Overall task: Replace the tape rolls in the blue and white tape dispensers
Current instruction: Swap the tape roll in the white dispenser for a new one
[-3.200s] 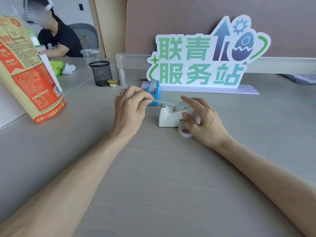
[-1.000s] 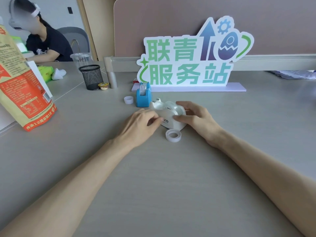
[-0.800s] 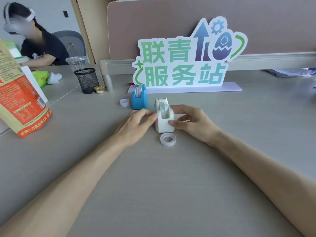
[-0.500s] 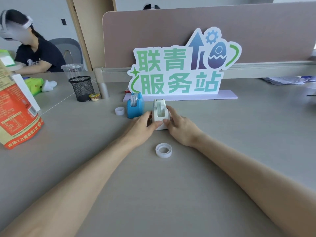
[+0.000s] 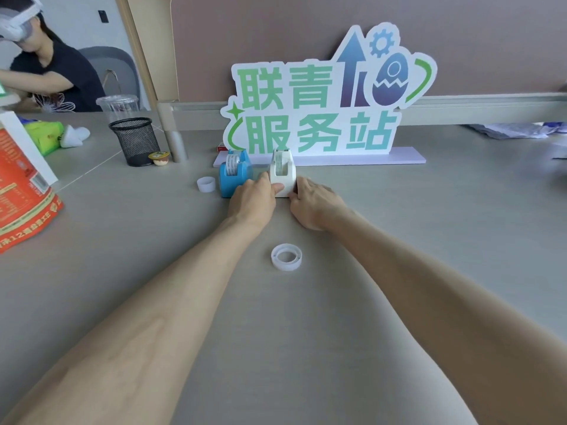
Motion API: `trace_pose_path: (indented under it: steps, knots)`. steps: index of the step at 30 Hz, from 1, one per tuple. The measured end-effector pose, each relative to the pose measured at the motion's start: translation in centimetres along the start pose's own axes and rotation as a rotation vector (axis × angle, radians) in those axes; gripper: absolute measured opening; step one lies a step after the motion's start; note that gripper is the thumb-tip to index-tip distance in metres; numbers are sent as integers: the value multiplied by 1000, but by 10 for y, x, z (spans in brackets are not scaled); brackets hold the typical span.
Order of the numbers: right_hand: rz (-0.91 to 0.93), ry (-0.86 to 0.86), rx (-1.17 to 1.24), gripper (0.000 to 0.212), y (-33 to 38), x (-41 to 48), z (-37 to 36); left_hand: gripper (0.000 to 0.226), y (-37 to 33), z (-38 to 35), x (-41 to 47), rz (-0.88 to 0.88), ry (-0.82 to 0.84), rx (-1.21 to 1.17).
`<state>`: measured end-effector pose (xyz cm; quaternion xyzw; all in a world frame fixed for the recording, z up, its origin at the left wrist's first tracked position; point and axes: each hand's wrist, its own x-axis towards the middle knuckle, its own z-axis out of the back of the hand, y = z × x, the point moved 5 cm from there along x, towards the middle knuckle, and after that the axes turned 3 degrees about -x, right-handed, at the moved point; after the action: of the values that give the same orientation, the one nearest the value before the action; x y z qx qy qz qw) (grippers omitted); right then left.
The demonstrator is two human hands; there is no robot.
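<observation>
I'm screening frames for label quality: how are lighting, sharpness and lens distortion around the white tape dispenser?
Head view: soft, even light, a faint shadow by the empty white tape ring, no glare on the white plastic tape dispenser; head view: centre fairly sharp, papers at the right edge smeared; head view: wide-angle stretch swells the left forearm and right forearm toward the bottom corners.

The left forearm (image 5: 159, 326) and right forearm (image 5: 429, 302) are bare (as are the left hand (image 5: 253, 200) and right hand (image 5: 316, 207)).
</observation>
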<state>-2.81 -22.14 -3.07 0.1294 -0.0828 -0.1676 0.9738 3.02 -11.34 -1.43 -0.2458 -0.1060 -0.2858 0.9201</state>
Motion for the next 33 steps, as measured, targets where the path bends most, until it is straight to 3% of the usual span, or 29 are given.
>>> trace_pose_path:
  steps: [7,13,16,20,26,30,33]
  knots:
    - [3,-70,58,34,2,-28,6,21,12,8,-25,25,110,-162]
    - [149,-114,287,34,12,-100,26,36,35,24,-68,-69,200,-244]
    - [268,-12,252,46,22,-128,26,36,36,26,-73,-121,210,-251]
    - [350,-137,218,50,21,-125,26,37,35,25,-73,-146,194,-244]
    - [197,-277,52,56,-7,-79,33,37,32,27,-75,-143,168,-198]
    - [-43,-255,41,56,-30,-38,34,37,32,29,-75,-139,167,-183]
    - [-71,-239,71,50,-32,-21,28,36,32,28,-76,-126,185,-186]
